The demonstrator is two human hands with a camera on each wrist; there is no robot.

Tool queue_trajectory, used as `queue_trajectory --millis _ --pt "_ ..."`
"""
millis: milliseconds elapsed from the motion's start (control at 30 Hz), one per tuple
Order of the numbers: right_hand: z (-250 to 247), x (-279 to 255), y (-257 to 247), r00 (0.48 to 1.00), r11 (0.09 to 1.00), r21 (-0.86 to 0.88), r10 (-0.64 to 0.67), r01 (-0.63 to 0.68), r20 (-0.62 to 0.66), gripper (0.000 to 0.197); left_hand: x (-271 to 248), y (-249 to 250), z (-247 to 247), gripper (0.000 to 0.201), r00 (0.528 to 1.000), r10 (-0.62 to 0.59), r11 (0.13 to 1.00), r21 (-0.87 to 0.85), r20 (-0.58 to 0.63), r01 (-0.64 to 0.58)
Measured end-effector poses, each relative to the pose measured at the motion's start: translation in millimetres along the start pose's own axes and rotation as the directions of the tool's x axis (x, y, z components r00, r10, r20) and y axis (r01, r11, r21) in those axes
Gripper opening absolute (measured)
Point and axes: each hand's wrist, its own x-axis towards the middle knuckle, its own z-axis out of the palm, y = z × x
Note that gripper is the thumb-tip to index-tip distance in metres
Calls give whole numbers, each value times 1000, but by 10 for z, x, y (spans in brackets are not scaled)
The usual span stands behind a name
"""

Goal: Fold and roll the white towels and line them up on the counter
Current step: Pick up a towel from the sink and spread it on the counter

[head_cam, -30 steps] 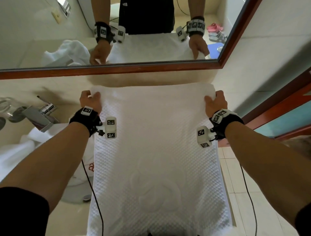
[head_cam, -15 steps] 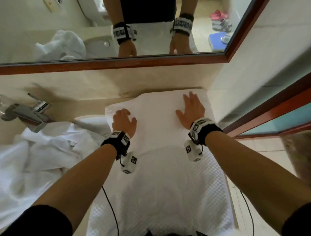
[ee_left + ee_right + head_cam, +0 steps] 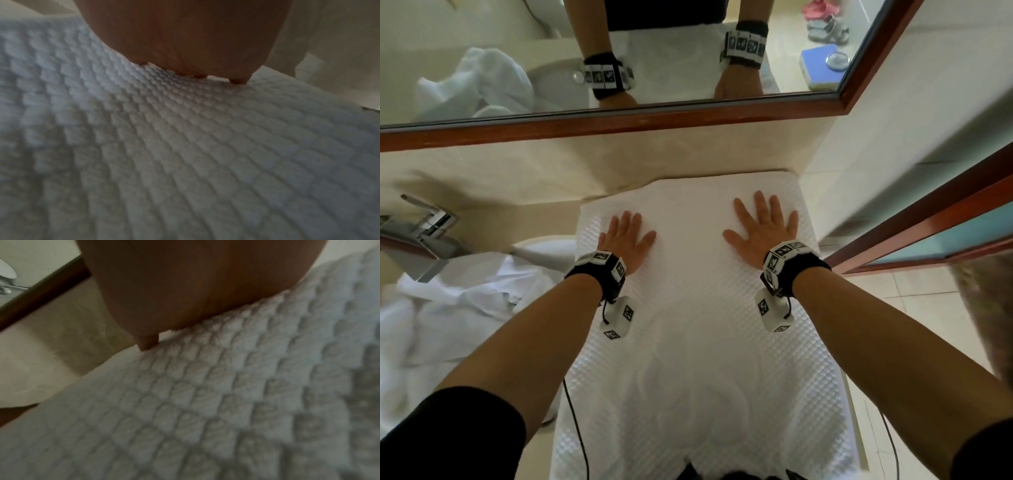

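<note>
Towel [image 3: 698,359], white with a quilted diamond weave, lies spread flat on the bench [image 3: 544,219], its long axis running from the person straight away toward the mirror [image 3: 619,51]. Its far end sits close under the backsplash below the mirror's wooden frame, and its near end hangs off the bench edge at the person's body. The far part looks smoother, though I cannot tell whether it is a folded-over layer.

Both hands rest palm down on the far part of the towel, well apart. The left hand [image 3: 627,240] lies flat with fingers straight and slightly spread; the right hand [image 3: 763,228] is flat too, fingers fanned wider. Neither grips anything; the wrist views show only each palm [image 3: 185,37] [image 3: 195,280] pressed onto the weave, with fingertips touching the cloth.

To the left, a heap of crumpled white towels [image 3: 448,325] fills the basin area and touches the spread towel's left side. A chrome faucet [image 3: 424,226] stands beyond the heap. On the right, a wall and a wooden door frame [image 3: 928,219] close in beside the bench.
</note>
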Motion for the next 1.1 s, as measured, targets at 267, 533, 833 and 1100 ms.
queue_trajectory --millis 267,533,833,1100 --pt "-65 23 38 1000 998 48 -28 28 3 76 96 34 -161 73 999 -14 998 -59 32 15" --pt "138 -212 500 989 999 20 31 -29 -145 77 -79 -114 -17 81 968 -205 978 -60 -143 198" --pt "173 -239 528 990 1000 -8 16 -18 -142 79 91 -368 -2 86 985 -157 986 43 -74 161" --pt "67 -234 485 997 998 -21 61 -62 -39 77 100 -245 -199 80 977 -183 980 -101 -108 172"
